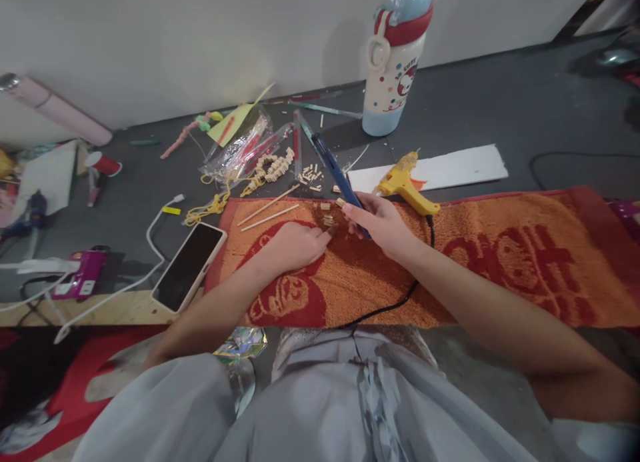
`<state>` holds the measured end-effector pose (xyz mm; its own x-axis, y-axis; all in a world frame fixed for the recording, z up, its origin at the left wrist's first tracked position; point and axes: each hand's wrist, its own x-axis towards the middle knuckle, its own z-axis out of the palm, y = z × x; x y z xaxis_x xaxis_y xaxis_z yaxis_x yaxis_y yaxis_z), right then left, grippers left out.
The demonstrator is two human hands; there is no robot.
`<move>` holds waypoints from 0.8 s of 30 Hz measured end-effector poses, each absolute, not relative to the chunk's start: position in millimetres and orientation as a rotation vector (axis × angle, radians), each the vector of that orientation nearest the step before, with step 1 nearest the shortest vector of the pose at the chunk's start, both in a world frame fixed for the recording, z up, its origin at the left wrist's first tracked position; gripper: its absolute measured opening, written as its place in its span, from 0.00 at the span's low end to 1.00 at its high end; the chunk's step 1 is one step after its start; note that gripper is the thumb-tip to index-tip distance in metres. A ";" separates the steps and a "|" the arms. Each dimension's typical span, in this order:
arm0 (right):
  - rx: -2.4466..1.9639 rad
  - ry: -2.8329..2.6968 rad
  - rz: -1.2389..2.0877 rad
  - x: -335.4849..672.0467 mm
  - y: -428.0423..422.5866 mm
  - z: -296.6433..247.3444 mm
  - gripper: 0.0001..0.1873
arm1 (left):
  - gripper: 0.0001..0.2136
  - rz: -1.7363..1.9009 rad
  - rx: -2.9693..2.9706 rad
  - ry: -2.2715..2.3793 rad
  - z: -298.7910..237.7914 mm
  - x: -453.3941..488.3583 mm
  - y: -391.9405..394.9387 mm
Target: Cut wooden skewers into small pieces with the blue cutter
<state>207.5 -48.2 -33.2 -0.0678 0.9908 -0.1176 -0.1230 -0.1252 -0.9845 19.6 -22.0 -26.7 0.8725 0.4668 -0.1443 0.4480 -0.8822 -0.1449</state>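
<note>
My right hand (383, 225) is closed round a long, dark blue pen-shaped tool (334, 169), which slants up and to the left. A small pale wooden piece (341, 203) shows at the tip of that hand's thumb. On the orange and red towel (480, 249) lies my left hand (300, 247), its fingers stretched to the right and holding nothing that I can see. Close to its fingertips are a few short wooden pieces (327, 220). Two thin wooden sticks (270, 217) rest side by side at the towel's upper left.
A yellow glue gun (407, 185) rests across a white strip (460, 169), its black cord crossing the towel. Behind stands a tall bottle (393, 82). Cut sticks (312, 175), a beige bead-like chain (275, 167) and plastic packets (245, 145) lie behind; a phone (189, 267) is left.
</note>
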 end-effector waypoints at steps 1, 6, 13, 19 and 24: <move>-1.170 -1.098 1.401 207.4 -48.1 -33.6 0.17 | 0.14 0.268 -2.931 -0.719 -26.6 19.6 -21.9; -1.155 -1.113 1.398 207.3 -47.9 -34.4 0.18 | 0.14 0.250 -2.929 -0.742 -24.9 20.8 -22.5; -1.174 -1.083 1.424 206.8 -48.1 -31.7 0.18 | 0.14 0.093 -2.940 -0.981 -25.5 18.3 -19.8; -1.165 -1.111 1.413 207.1 -47.5 -33.4 0.18 | 0.16 -0.059 -2.831 -1.357 -29.1 12.4 -12.3; -1.176 -1.113 1.418 207.0 -47.3 -34.1 0.18 | 0.16 -0.043 -2.886 -1.325 -29.2 14.2 -11.9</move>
